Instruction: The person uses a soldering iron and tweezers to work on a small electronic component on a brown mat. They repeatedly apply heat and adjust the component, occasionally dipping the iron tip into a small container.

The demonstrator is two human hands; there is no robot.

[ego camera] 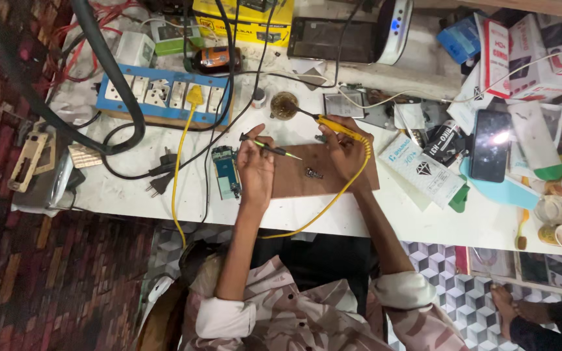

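Left hand (255,170): closed around a thin dark screwdriver (271,148), held level with its tip pointing toward the right hand, above the left end of the brown board (333,179).

Right hand (341,149): gripping a yellow soldering iron (333,125); its tip reaches up to a small round tin (284,104) further back on the table. The iron's yellow cord (349,188) loops down over the board and off the table's (424,224) near edge.

Brown board: lies flat at the near edge of the white table, between the hands. A small dark metal part (313,173) sits on it, just beside the right hand.

Circuit board (226,170): blue-green, flat on the table just left of the left hand.

Blue power strip (164,96): toward the far left of the table, a yellow plug (194,96) seated in it.

Phone (490,144): dark, propped up toward the right end of the table, screen catching glare.

Paper cups (557,234): near the right corner.
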